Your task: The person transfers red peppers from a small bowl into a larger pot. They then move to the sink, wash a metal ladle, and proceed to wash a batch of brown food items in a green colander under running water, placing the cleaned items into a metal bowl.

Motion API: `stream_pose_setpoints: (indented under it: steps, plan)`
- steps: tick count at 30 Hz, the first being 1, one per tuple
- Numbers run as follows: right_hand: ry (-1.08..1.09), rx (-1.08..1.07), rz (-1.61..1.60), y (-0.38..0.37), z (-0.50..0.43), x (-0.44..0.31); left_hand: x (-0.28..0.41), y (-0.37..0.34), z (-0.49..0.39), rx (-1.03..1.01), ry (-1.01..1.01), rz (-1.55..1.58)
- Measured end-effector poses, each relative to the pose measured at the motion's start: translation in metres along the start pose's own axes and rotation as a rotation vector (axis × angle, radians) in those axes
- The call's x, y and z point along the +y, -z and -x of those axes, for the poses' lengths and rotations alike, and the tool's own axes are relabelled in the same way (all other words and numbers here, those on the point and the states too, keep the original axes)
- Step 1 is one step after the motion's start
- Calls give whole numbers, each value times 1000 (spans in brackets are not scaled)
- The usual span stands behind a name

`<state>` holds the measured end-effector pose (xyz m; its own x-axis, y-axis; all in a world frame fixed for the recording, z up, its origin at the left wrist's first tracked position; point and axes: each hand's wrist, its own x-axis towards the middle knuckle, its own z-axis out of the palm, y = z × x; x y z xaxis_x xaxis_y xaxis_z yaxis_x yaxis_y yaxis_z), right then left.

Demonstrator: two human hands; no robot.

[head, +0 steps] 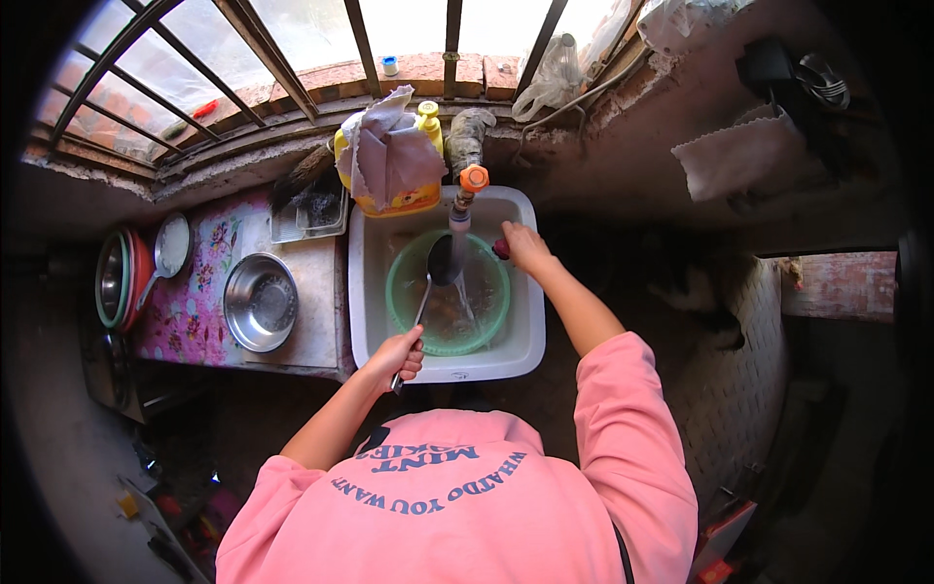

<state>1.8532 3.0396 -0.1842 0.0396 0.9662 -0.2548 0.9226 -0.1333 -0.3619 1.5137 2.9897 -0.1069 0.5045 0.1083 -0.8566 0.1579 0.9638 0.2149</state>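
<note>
My left hand [395, 358] grips the handle of a metal ladle [441, 260] near its end. The ladle's dark bowl is held at the tap [460, 208], which has an orange knob and a pale spout. Water runs down past the bowl into a green plastic basin [395, 286] holding water. This basin stands inside a white sink [525, 355]. Over the sink's right side, my right hand [527, 247] holds a small dark red object [500, 249]; its kind is unclear, as my fingers partly cover it.
A metal bowl [261, 301] rests on the counter at left, near a small pan [174, 248] and stacked basins [109, 277]. A yellow jug [408, 202] draped with a cloth [390, 150] rises behind the sink. Window bars [363, 44] line the back.
</note>
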Motion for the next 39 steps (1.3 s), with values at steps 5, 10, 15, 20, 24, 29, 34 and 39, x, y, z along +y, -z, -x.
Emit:
stream_pose_setpoints:
  steps: [5,10,15,20,24,29,34,39]
  plan:
    - [256,151,133,19,-42,44,-6,-8,2,1,23,-7]
    - [59,340,36,-8,-59,84,-7,-20,0,-31,9,52]
    - [-5,348,-59,-44,-12,91,-5,-25,-12,87,-21,2]
    - [-30,321,-122,-79,96,83,0,-31,-17,178,-79,-133]
    - [-76,293,-145,-95,167,56,2,-36,-14,177,-67,-157]
    - [-201,104,-333,-104,190,30,-10,-29,-15,146,-47,-159]
    - [-264,-92,-651,-75,103,22,-19,-24,-5,132,-20,-159]
    - [-526,-279,-1099,-40,29,-5,-28,-17,4,155,-52,-99]
